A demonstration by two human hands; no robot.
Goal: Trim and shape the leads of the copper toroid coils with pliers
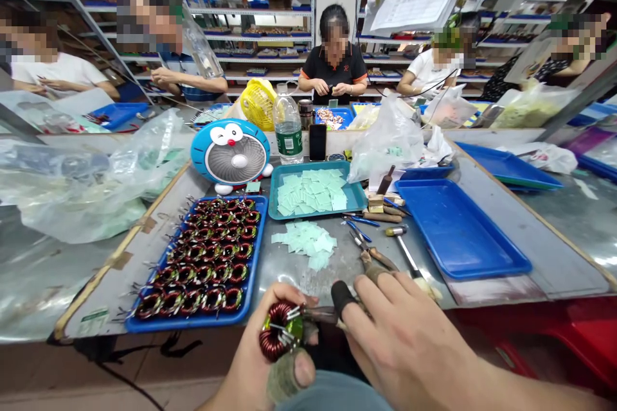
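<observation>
A toroidal coil [276, 331] wound with dark red wire, with a green-yellow piece and bare wire ends, sits in my left hand [260, 359], whose fingers and taped thumb close around it. My right hand [405, 327], with a black cover on one finger, is wrapped round a pair of pliers [322, 313]; the metal jaws reach to the coil's right side. Rows of similar coils fill a blue tray [258, 257] at the left. Light green sheets [311, 192] lie in a teal tray [359, 196], with more in a loose pile [308, 241] before it.
A blue tray [467, 231] stands at the right. Between the trays lie a hammer [407, 250], more pliers [373, 260] and blue-handled tools. Behind are a blue fan [231, 154], a bottle [288, 131], a phone [317, 141] and plastic bags [390, 135]. Several people sit beyond.
</observation>
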